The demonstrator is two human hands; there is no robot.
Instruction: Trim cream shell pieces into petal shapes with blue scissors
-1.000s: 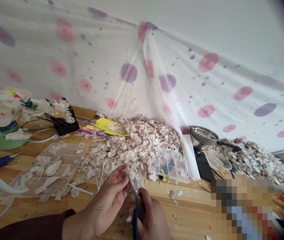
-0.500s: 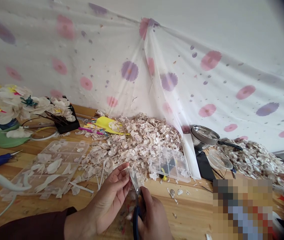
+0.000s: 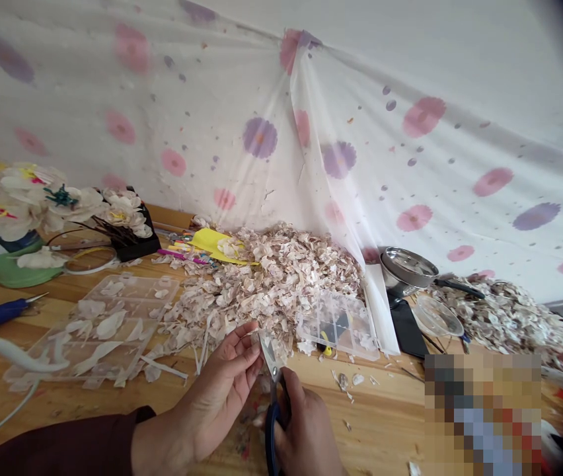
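So from the head view, we've got two bare hands over one wooden table (image 3: 380, 403). Our left hand (image 3: 225, 387) has thumb and index finger pinched together right by the blade tips; whatever is between them is too small for us to make out. Our right hand (image 3: 308, 426) is wrapped round the handles of one pair of scissors (image 3: 274, 390), dark blue grips low, metal blades pointing up and away, and we can't tell how far apart the blades are

Just past the hands we count two heaps of pale flakes: one big heap (image 3: 281, 277) in the middle, one smaller heap (image 3: 504, 317) off to the right. There are two clear compartment trays too: one left tray (image 3: 88, 350) with loose pale petals lying across it, and one right tray (image 3: 334, 330) at the big heap's edge. One yellow sheet (image 3: 212, 243) is partly under the flakes, a few pens (image 3: 182, 256) beside it

Right of that lot: one white strip (image 3: 381, 317), one black phone (image 3: 407, 330), one metal pan (image 3: 413, 264) with one black handle, one clear round dish (image 3: 439, 316). Over left: one green pot (image 3: 28, 264), several pale flowers (image 3: 38, 192), one black stand (image 3: 137, 248), one blue tool (image 3: 1, 314). One flower-print cloth (image 3: 172, 99) hangs behind everything, and the lower right is pixelated
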